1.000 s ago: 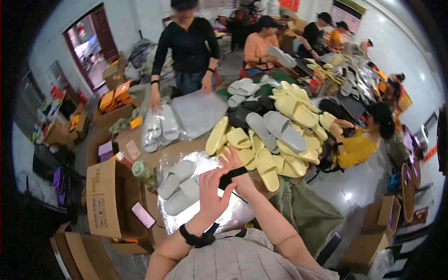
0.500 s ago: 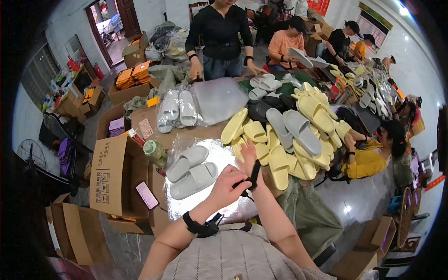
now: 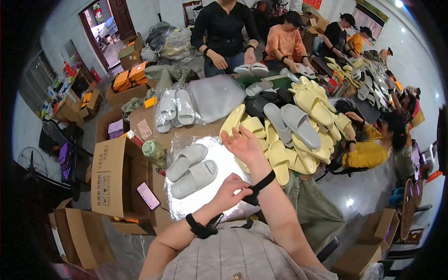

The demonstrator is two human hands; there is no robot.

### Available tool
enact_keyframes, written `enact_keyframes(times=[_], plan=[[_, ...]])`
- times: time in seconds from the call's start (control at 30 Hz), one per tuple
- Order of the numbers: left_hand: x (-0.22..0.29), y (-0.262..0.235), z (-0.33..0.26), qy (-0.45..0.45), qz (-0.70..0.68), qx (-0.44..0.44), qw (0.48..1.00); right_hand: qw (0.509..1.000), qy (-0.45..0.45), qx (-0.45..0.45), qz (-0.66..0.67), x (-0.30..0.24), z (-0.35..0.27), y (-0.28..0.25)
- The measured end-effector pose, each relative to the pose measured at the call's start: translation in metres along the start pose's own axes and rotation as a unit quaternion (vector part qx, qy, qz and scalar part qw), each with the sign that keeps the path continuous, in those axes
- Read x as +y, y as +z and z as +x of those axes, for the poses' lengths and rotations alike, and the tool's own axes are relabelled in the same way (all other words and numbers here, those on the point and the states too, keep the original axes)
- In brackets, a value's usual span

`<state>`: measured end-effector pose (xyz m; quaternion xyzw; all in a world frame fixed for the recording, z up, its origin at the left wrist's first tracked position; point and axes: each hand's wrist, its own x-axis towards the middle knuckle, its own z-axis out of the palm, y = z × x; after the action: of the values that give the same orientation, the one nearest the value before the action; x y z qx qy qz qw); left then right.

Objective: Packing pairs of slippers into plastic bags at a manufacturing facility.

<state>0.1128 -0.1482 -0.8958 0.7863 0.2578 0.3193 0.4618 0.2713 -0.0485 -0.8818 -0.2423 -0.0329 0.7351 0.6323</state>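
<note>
My left hand [image 3: 231, 191] pinches the black wrist strap [image 3: 263, 183] on my right forearm between thumb and fingers. Palm turned upward, my right hand [image 3: 244, 143] is empty with its fingers spread, just left of the pile of yellow slippers [image 3: 279, 161]. A pair of grey slippers [image 3: 195, 179] lies side by side on shiny clear plastic bags [image 3: 186, 207], left of my hands. Two more grey slippers [image 3: 301, 128] rest on top of the yellow pile. Another black band [image 3: 201, 227] is around my left wrist.
Bagged grey slippers [image 3: 176, 108] and a stack of clear bags [image 3: 215, 99] lie farther back. A green bottle [image 3: 154, 153], a pink phone [image 3: 148, 195] and an open carton [image 3: 108, 175] are at the left. Across the table a co-worker [image 3: 226, 35] holds grey slippers; others sit at right.
My right hand has lifted its fingers and turned palm up. My left hand has shifted slightly down with the strap. The co-worker opposite now has slippers in hand.
</note>
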Motion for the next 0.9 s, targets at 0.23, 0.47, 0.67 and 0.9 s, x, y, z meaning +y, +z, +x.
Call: enact_keyframes(times=[0.23, 0.47, 0.67, 0.9], plan=[[0.038, -0.006, 0.006, 0.017, -0.069, -0.031, 0.997, 0.651, -0.523, 0.173, -0.522, 0.013, 0.002, 0.023], [0.034, 0.009, 0.018, -0.044, -0.062, -0.027, 0.997, 0.098, -0.335, -0.124, -0.929, 0.072, 0.031, -0.067], [0.018, 0.003, -0.002, -0.050, -0.085, -0.021, 0.995, 0.244, -0.383, -0.076, -0.888, 0.073, 0.021, -0.056], [-0.008, -0.075, 0.003, -0.229, -0.175, 0.012, 0.958, 0.878, -0.098, -0.054, -0.466, 0.018, -0.015, 0.046]])
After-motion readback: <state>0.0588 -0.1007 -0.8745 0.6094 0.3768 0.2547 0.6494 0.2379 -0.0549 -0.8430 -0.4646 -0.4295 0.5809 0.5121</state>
